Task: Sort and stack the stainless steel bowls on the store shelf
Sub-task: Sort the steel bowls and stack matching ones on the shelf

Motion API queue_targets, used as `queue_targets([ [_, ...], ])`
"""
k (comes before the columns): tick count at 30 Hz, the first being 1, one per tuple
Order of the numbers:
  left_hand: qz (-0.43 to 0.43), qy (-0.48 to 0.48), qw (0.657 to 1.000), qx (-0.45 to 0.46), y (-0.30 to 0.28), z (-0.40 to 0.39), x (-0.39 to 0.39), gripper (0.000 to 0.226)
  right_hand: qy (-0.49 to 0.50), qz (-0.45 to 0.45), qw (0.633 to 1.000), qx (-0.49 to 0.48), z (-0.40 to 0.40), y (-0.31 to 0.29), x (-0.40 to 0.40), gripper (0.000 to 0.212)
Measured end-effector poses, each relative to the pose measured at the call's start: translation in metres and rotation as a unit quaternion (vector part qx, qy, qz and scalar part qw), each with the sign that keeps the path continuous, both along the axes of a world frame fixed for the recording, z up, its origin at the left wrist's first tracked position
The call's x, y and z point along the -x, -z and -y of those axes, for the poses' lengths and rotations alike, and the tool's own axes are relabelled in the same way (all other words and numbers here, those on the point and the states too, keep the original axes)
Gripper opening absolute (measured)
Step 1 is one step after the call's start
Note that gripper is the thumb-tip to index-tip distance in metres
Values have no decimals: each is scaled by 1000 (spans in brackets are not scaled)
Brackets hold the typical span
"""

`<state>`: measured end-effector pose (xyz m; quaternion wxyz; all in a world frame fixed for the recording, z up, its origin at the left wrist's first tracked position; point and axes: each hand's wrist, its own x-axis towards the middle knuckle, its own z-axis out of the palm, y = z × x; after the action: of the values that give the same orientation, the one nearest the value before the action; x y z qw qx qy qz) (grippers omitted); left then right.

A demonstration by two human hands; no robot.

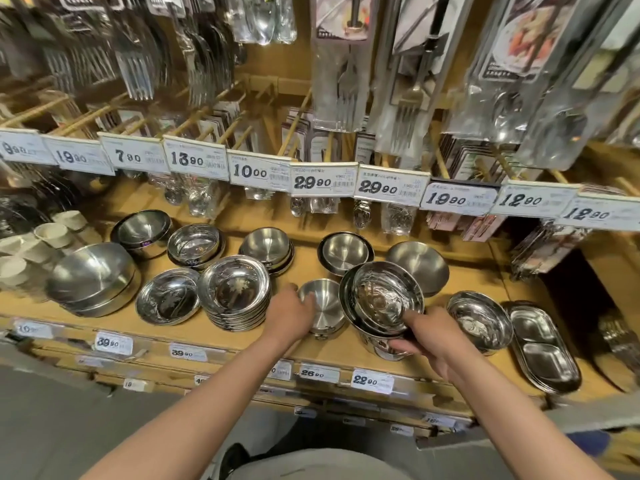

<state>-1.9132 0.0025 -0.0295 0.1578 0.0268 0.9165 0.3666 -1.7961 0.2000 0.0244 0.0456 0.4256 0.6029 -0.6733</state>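
Observation:
Many stainless steel bowls stand on the wooden shelf point(311, 355). My left hand point(292, 315) grips the near-left rim of a small matt bowl point(325, 306) at the shelf's front middle. My right hand point(427, 341) holds a tilted stack of shiny bowls point(382, 296), thumb over the rim and fingers under its base. To the left stands a tall stack of shiny bowls point(235, 292), with a single shiny bowl point(168, 299) beside it. A big matt bowl stack point(93, 277) is at far left.
Further back stand more bowl stacks point(142, 230), point(195, 244), point(266, 247), point(344, 251), point(419, 263). A shiny bowl point(479, 320) and divided oval trays point(543, 348) lie at right. White cups point(52, 233) sit at left. Price tags and hanging cutlery packs point(339, 81) overhang the shelf.

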Motion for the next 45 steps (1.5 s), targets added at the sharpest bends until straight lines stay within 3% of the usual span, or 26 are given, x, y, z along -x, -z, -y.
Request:
queue_targets([
  [2,54,8,991,-121,-21,-3,-4,44,-10,-10,1000,20,6,-2,8,8],
  [4,225,-2,934,-278,-40,-4,-7,40,-33,-15,999,27,14,-4,16,9],
  [5,271,-2,907,-323,-48,-1,-7,35,-48,-12,998,24,18,-5,19,10],
  [7,272,-5,896,-350,-56,9,-4,27,-74,2,997,28,25,-9,25,13],
  [12,207,-7,925,-319,-62,35,5,15,-129,2,992,9,40,-23,39,22],
  [18,155,-30,940,-304,-74,64,29,11,-118,-52,990,-53,58,-38,67,64],
  [26,144,-67,947,-278,-88,98,49,7,-128,-123,972,-152,91,-42,89,50],
  [29,146,-78,954,-251,-87,112,61,13,-100,-137,970,-172,96,-44,96,28],
  [32,175,-123,936,-280,-87,129,73,17,-66,-130,979,-141,95,-45,98,15],
  [39,247,-135,910,-305,-83,152,90,18,-16,-96,992,-77,104,-29,98,13],
  [42,261,-126,918,-271,-72,157,98,18,-8,-82,995,-60,110,-20,94,31],
  [45,253,-106,935,-224,-66,160,103,18,19,-81,995,-53,115,-13,91,34],
])
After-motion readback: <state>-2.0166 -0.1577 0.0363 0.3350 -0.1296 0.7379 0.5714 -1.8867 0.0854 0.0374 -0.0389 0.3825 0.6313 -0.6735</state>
